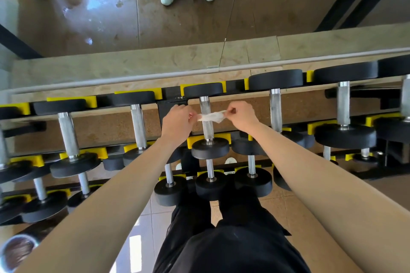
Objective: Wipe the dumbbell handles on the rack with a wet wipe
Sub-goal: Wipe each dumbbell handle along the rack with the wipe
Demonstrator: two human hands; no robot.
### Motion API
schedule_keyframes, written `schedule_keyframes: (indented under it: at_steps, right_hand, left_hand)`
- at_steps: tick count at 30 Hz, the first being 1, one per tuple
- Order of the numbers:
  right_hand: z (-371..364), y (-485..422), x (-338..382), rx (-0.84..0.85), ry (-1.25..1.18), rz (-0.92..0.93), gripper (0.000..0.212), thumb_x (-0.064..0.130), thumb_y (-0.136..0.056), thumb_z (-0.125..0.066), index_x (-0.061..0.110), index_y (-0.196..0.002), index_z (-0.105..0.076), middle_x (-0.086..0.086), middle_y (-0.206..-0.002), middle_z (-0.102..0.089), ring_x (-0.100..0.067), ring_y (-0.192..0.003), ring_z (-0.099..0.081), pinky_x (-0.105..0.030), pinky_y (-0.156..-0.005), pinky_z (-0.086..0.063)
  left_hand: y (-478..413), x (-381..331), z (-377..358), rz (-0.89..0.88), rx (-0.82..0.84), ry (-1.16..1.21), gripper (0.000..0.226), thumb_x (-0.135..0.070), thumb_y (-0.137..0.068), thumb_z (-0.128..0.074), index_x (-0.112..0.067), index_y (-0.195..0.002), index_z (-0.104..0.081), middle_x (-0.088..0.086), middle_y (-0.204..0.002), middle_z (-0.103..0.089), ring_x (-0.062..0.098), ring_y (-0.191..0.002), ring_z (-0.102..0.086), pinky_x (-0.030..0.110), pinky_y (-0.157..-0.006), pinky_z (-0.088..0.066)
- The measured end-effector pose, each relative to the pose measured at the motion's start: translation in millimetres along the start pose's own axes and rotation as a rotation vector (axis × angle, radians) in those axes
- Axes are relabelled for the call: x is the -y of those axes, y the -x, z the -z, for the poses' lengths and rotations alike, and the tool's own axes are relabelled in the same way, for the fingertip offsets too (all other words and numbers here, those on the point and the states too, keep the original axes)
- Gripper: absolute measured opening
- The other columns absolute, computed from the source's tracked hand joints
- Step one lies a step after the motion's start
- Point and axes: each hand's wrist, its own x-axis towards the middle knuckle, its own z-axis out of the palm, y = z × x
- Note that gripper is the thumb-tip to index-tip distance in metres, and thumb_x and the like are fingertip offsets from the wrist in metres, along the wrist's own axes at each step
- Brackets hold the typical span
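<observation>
A crumpled white wet wipe (211, 116) is stretched across the knurled steel handle (207, 127) of the middle dumbbell on the rack's top tier. My left hand (177, 121) pinches the wipe's left end and my right hand (240, 114) pinches its right end, one on each side of the handle. That dumbbell has a black round head at the back (203, 90) and another at the front (210, 147). It rests in yellow cradles (225, 138).
More black dumbbells with steel handles lie left (138, 126) and right (275, 111) on the top tier, and smaller ones on lower tiers (209, 168). A mirror (177, 17) behind the rack reflects the floor and shoes. A round container (17, 250) sits at the lower left.
</observation>
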Motion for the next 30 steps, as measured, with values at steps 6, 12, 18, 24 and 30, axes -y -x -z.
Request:
schedule_keyframes:
  at_steps: [6,12,18,24,30]
  right_hand:
    - [-11,-8,31,-0.033,-0.206,-0.032,0.016,0.025,-0.097,-0.063,0.011,-0.098,-0.072,-0.002,-0.088,-0.067,-0.013,-0.082,-0.06,-0.021,-0.071,-0.043]
    - [-8,-18,28,-0.201,-0.644,-0.356,0.012,0.015,-0.09,-0.069,0.022,-0.08,-0.069,-0.006,-0.086,-0.071,-0.021,-0.084,-0.067,-0.033,-0.075,-0.055]
    - [-14,-22,45,-0.091,-0.718,-0.358,0.013,0.018,-0.088,-0.066,0.016,-0.075,-0.065,-0.006,-0.079,-0.063,-0.019,-0.075,-0.056,-0.037,-0.07,-0.049]
    - [-13,-25,38,-0.049,-0.905,-0.483,0.013,0.01,-0.09,-0.064,0.016,-0.079,-0.063,-0.001,-0.071,-0.058,-0.013,-0.06,-0.051,-0.025,-0.054,-0.043]
    - [-8,-18,25,-0.082,-0.741,-0.453,0.004,0.01,-0.091,-0.067,0.012,-0.088,-0.067,-0.008,-0.082,-0.064,-0.014,-0.064,-0.052,-0.025,-0.054,-0.044]
  left_hand:
    - [-16,0,-3,0.377,-0.077,0.195,0.033,-0.045,-0.099,-0.058,-0.017,-0.109,-0.073,0.001,-0.098,-0.073,0.022,-0.093,-0.068,0.031,-0.071,-0.05]
    - [-29,-23,-4,0.451,-0.094,0.393,0.026,-0.032,-0.1,-0.058,-0.012,-0.103,-0.075,0.002,-0.085,-0.067,0.019,-0.077,-0.062,0.026,-0.06,-0.042]
    - [-35,-14,-8,0.669,-0.139,0.653,0.02,-0.029,-0.098,-0.063,-0.015,-0.105,-0.075,0.001,-0.095,-0.071,0.017,-0.088,-0.065,0.027,-0.072,-0.049]
    - [-32,-21,-15,0.669,-0.102,0.755,0.022,-0.028,-0.1,-0.061,-0.014,-0.11,-0.075,0.0,-0.094,-0.071,0.012,-0.081,-0.061,0.026,-0.07,-0.045]
    - [-28,-17,-12,0.547,-0.022,0.612,0.022,-0.029,-0.099,-0.062,-0.016,-0.111,-0.075,0.002,-0.096,-0.072,0.013,-0.078,-0.061,0.026,-0.067,-0.046]
